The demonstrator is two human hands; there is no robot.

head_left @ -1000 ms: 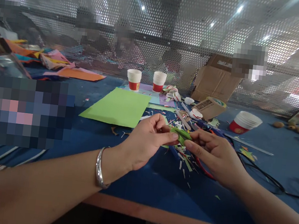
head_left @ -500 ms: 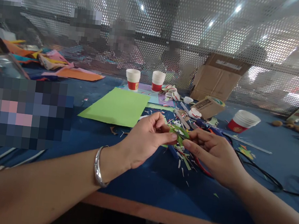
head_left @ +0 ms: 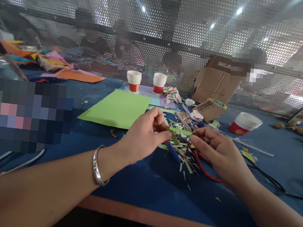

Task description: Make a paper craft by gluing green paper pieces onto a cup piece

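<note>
The left hand [head_left: 145, 136] holds one end of a narrow green paper strip [head_left: 183, 131], pinched between the thumb and the bent forefinger. The right hand [head_left: 218, 152] has the other end between its thumb and fingertips, so the strip lies across the gap between the two hands, above the table [head_left: 143, 189]. Near the left fingers a part of the strip bends and hangs downward. On the left wrist there is a silver bracelet [head_left: 97, 167].

Below the hands, many small paper scraps [head_left: 188, 166] are spread on the blue surface. Among them lies a blue rod-like piece [head_left: 173, 152], and a curved red piece [head_left: 202, 169] runs under the right hand (whether it is a handle or a cord, I cannot tell).

Farther out, to the left of the scraps, a large green sheet [head_left: 116, 109] lies flat. Behind it stand two upright stacks of white and red paper cups, the left stack [head_left: 133, 81] and the middle stack [head_left: 159, 84], well apart from the third stack [head_left: 246, 124], which is beyond the right hand and looks tilted. The inside of the cups cannot be seen from here. A small carton [head_left: 209, 111] rests before a larger piece of cardboard [head_left: 216, 82], and its contents are also hidden.
</note>
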